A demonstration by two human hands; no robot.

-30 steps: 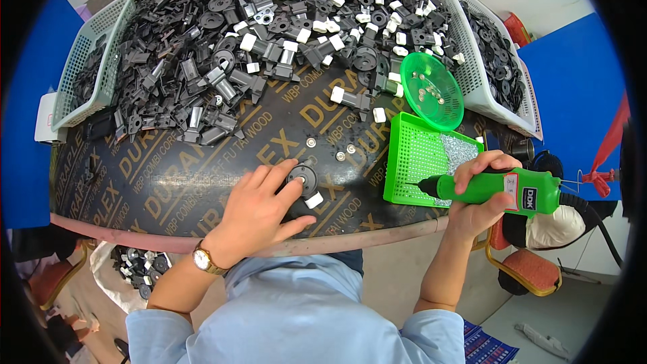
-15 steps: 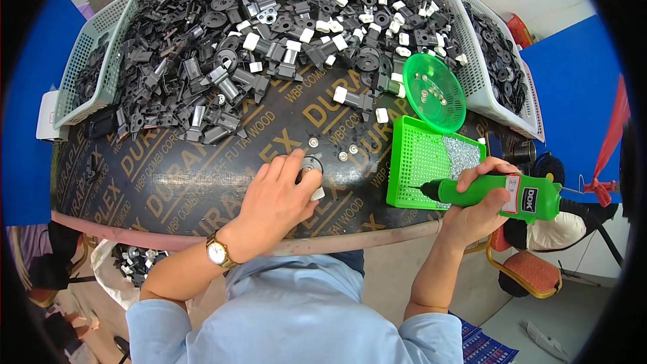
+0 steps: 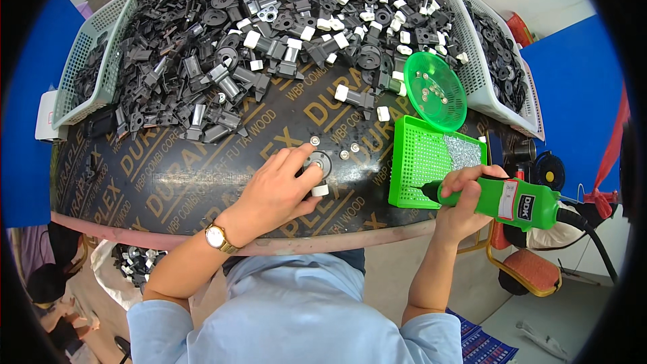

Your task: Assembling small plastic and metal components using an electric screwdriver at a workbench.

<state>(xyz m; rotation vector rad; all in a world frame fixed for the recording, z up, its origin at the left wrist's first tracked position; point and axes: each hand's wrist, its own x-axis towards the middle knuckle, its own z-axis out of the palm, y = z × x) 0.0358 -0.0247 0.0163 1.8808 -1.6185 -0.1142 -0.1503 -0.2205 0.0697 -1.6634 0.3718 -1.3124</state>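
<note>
My left hand [image 3: 275,185] is over the table, fingers curled around a black round plastic part [image 3: 323,160] with a white block [image 3: 320,191] at its near edge. Its index fingertip reaches past the disc to a small metal ring [image 3: 315,141], at or just touching it. Two more rings [image 3: 350,152] lie to the right. In my right hand [image 3: 465,202] is a green electric screwdriver [image 3: 515,203], held sideways, its dark tip pointing left over the near edge of a green perforated tray [image 3: 414,162]. Small silvery screws [image 3: 464,152] fill the tray's right side.
A heap of black plastic parts [image 3: 222,47], many with white blocks, covers the far table. Pale baskets of black parts stand at left [image 3: 101,61] and right [image 3: 482,74]. A green round basket [image 3: 435,111] with metal rings leans behind the tray. The screwdriver's cable [image 3: 593,236] hangs at right.
My left index finger has stretched forward from the round part to the metal ring, and more of the part shows. My right hand and the screwdriver have turned slightly, its rear end lower.
</note>
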